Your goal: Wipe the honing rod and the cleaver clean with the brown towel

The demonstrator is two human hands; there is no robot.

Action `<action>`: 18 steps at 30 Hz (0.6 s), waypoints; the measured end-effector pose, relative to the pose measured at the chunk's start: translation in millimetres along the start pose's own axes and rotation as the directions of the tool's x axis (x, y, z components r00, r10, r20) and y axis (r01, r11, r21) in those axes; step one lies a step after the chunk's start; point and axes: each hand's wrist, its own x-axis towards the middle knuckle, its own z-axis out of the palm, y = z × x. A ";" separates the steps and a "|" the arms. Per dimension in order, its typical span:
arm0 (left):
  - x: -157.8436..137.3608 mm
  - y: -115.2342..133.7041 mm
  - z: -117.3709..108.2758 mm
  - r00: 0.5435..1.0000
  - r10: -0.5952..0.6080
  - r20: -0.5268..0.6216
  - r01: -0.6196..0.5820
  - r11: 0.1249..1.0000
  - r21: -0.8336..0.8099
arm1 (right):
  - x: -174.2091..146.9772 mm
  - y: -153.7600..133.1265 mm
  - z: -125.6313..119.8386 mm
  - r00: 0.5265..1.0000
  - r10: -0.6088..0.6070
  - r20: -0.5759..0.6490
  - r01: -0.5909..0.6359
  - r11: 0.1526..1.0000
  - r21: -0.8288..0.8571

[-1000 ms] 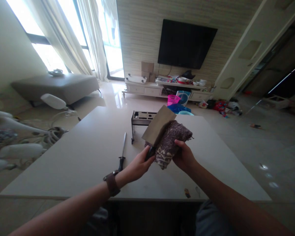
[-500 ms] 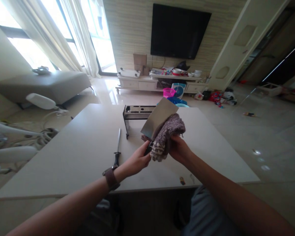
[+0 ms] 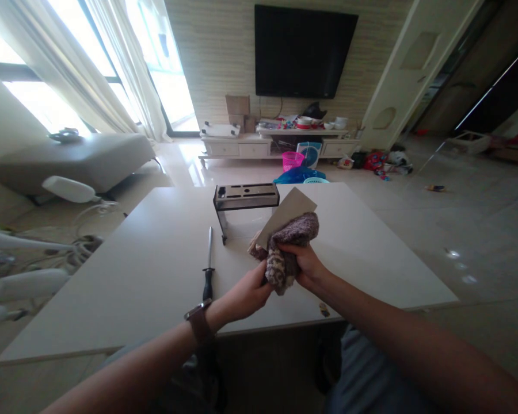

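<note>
A cleaver [image 3: 287, 215] with a broad metal blade is tilted up over the table, its top corner pointing away to the right. My left hand [image 3: 252, 287] is closed round its handle, which is mostly hidden. My right hand [image 3: 304, 261] grips a purplish-brown fuzzy cloth [image 3: 300, 229] that lies against the blade's near side, its lower end hanging beside my left hand. Left of my hands a honing steel [image 3: 209, 259] with a black handle rests on the table. Behind it stands a knife block [image 3: 247, 195] with slots in its top.
The white table [image 3: 155, 259] carries a small sticker-like item [image 3: 324, 310] near its front edge. Beyond the far edge are a pink basket [image 3: 292, 161] and a blue plastic bag [image 3: 302, 174]. White chair-like parts [image 3: 30, 282] stand at the left.
The cleaver and cloth have come slightly lower and nearer, and the blade shows a narrower face. My right hand has shifted left on the cloth, thumb now over it. The view has tilted slightly.
</note>
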 end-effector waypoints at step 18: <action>21.3 -1.9 -42.6 0.939 -0.255 0.229 0.228 0.964 0.137 | 46.7 -68.7 -32.1 0.990 -0.120 -0.074 0.123 0.991 0.042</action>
